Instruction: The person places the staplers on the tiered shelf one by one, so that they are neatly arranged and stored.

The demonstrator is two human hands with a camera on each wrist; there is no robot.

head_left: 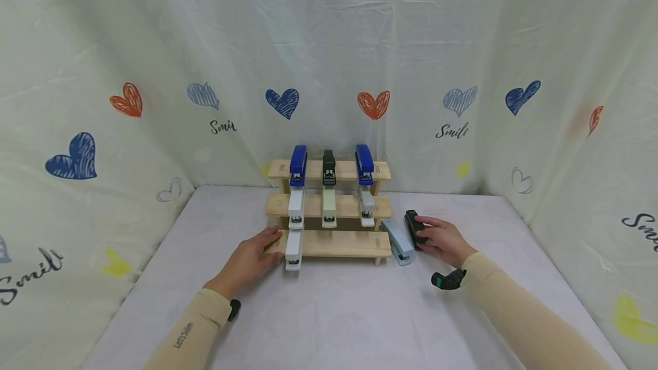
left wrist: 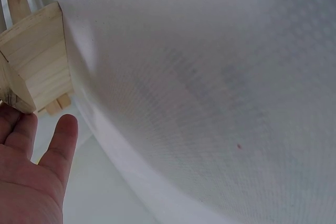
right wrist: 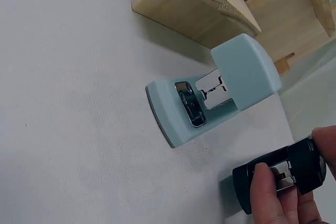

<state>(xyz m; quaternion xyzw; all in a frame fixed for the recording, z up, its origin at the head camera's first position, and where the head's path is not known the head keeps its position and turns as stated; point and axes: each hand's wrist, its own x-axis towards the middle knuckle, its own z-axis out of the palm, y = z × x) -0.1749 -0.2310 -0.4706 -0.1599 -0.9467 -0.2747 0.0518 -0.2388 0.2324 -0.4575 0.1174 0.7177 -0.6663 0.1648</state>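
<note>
In the head view my right hand [head_left: 444,241] grips a black stapler [head_left: 413,227] on the table; the right wrist view shows thumb and fingers round this black stapler [right wrist: 278,169]. Just left of it lies a light blue stapler [head_left: 397,242], beside the right end of a three-tier wooden rack [head_left: 339,242]. My left hand [head_left: 252,258] touches the left end of the rack's bottom shelf. In the left wrist view, its extended fingers [left wrist: 60,145] are by the wooden end. A white stapler [head_left: 294,249] stands on that shelf, close to the left hand.
Two blue staplers [head_left: 298,161] flank a black one [head_left: 329,167] on the top shelf. The middle shelf bears a white stapler [head_left: 296,207], a pale green stapler [head_left: 329,207] and a grey stapler [head_left: 366,207]. Patterned curtains [head_left: 329,73] enclose the white-covered table [head_left: 339,318].
</note>
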